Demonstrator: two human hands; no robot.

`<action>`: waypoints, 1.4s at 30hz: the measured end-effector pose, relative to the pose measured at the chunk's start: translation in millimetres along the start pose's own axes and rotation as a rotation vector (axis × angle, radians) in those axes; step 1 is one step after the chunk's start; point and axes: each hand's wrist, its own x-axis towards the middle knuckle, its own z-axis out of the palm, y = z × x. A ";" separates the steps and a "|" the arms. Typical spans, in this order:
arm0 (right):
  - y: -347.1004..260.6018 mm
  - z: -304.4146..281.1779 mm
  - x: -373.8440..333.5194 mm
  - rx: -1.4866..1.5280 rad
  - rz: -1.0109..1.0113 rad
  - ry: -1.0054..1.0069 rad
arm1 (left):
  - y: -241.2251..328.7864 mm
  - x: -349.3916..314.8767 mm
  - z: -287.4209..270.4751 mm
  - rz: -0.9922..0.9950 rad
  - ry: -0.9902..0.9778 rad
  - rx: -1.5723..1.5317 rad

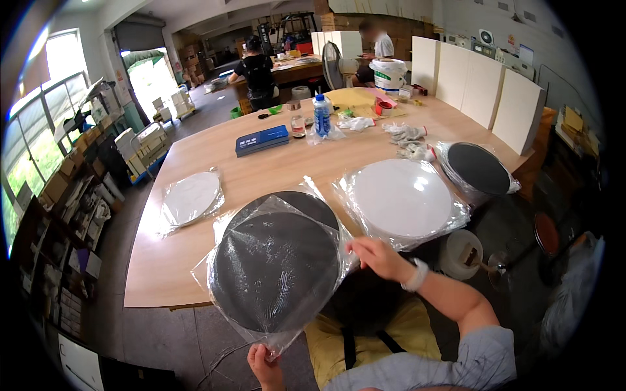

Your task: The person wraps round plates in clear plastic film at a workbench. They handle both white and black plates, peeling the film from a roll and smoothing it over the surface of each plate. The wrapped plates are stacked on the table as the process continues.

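Note:
A dark grey round disc (277,274) in a clear plastic bag sticks out over the table's near edge, tilted toward me. Beneath it lies another dark disc (306,203), mostly covered. My left hand (264,368) is closed on the bag's lowest corner. With bent fingers, my right hand (381,259) pinches the bag's right edge. Right of the dark discs sits a white round disc (404,199), also wrapped in clear plastic, close to my right hand.
A smaller wrapped white disc (190,197) lies at the left, wrapped dark discs (479,168) at the right. Farther back are a blue box (262,141), a bottle (322,117), gloves (405,133) and a white bucket (388,75). White panels (479,85) stand upright. Two people are beyond.

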 end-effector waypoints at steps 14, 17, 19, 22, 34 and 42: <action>-4.6 51.8 -57.8 0.927 0.682 -0.288 | -14.0 4.3 49.6 -0.157 -0.151 0.298; -14.8 27.6 -66.0 0.949 0.495 -0.116 | -19.4 3.8 77.7 -0.109 -0.332 0.454; -15.0 -1.9 -80.0 0.913 0.408 -0.020 | -25.6 4.7 100.8 -0.032 -0.484 0.577; -7.8 -64.5 -109.0 0.883 0.302 0.216 | -35.2 6.6 142.6 0.166 -0.752 0.738; 26.4 -344.5 -269.9 0.822 -0.070 1.357 | -180.7 3.6 507.1 0.909 -1.561 1.116; 78.5 -390.5 -308.1 0.865 -0.101 1.482 | -368.4 49.5 625.5 1.189 -1.435 1.505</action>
